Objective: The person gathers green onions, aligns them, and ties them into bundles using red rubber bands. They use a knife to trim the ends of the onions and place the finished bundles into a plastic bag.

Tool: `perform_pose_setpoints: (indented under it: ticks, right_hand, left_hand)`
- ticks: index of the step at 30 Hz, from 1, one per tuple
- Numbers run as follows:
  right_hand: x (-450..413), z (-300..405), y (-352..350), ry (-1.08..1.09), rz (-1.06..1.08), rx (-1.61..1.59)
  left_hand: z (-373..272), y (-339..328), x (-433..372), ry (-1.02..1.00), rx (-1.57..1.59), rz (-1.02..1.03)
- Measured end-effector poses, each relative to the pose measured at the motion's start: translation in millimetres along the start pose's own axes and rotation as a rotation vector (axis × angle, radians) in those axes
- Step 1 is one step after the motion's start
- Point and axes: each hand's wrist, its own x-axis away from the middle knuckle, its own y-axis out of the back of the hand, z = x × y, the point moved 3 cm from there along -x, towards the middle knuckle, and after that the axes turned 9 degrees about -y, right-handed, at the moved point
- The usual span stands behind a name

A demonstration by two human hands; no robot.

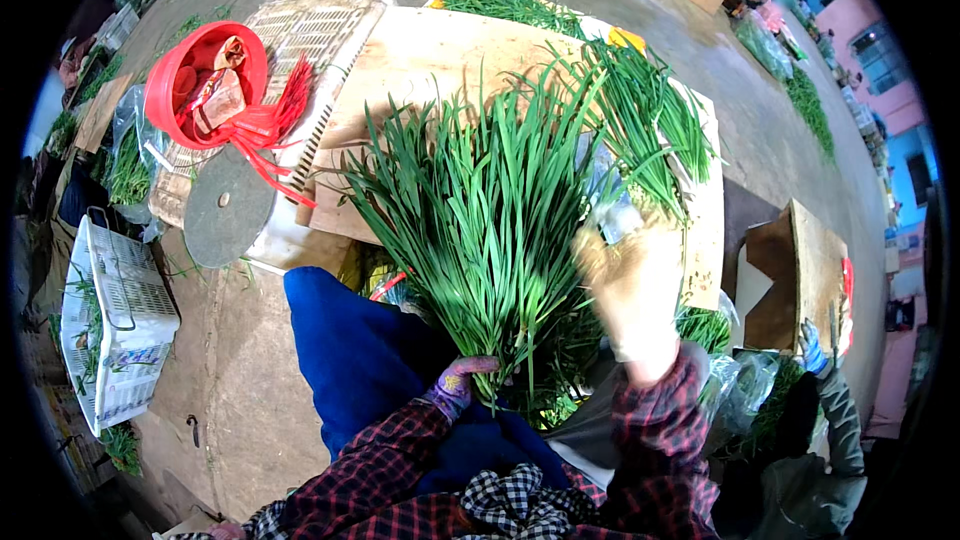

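My left hand (pixel 460 384), in a patterned purple glove, grips the lower stems of a large bunch of garlic chives (pixel 480 217). The long green leaves fan out upward over my lap. To the right of the bunch is my right hand (pixel 626 262), in a pale glove and blurred; whether its fingers hold anything cannot be made out. Just beyond it, another pile of chives (pixel 637 120) lies on the right part of a wooden board (pixel 450 37). Clear plastic (pixel 600 165) shows between the bunch and that pile.
A red plastic bucket (pixel 159 94) and red ties (pixel 289 109) rest on an upturned crate (pixel 322 19), with a grey disc (pixel 225 217) at its near edge. A white crate (pixel 135 292) stands left. At right are a cardboard box (pixel 817 270) and another person's gloved hand (pixel 811 349).
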Motion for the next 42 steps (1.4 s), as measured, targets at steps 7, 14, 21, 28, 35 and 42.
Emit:
perform_pose_setpoints:
  ticks: [7, 14, 21, 28, 35, 42]
  right_hand:
    - [115.4, -3.5, -88.7, -0.058, 0.232, 0.165]
    - [105.7, -3.2, -96.5, -0.275, 0.324, -0.011]
    - [113.6, -23.2, -104.0, -0.447, 0.385, -0.202]
    - [101.4, -24.0, -114.3, -0.406, 0.397, -0.143]
    - [110.9, -4.8, -67.7, -0.237, 0.102, -0.063]
    - [172.7, 7.0, -79.6, -0.105, 0.103, -0.397]
  left_hand:
    - [26.1, 24.3, -10.0, 0.033, 0.007, -0.181]
    - [10.3, -0.8, -6.3, -0.032, 0.047, -0.217]
    - [-16.0, -38.9, 10.1, -0.042, -0.107, -0.367]
    - [7.5, 6.9, -5.1, -0.020, 0.056, -0.253]
    - [3.6, 4.4, 0.3, -0.045, 0.084, -0.156]
    - [-17.4, -46.1, 16.3, 0.032, 0.107, -0.191]
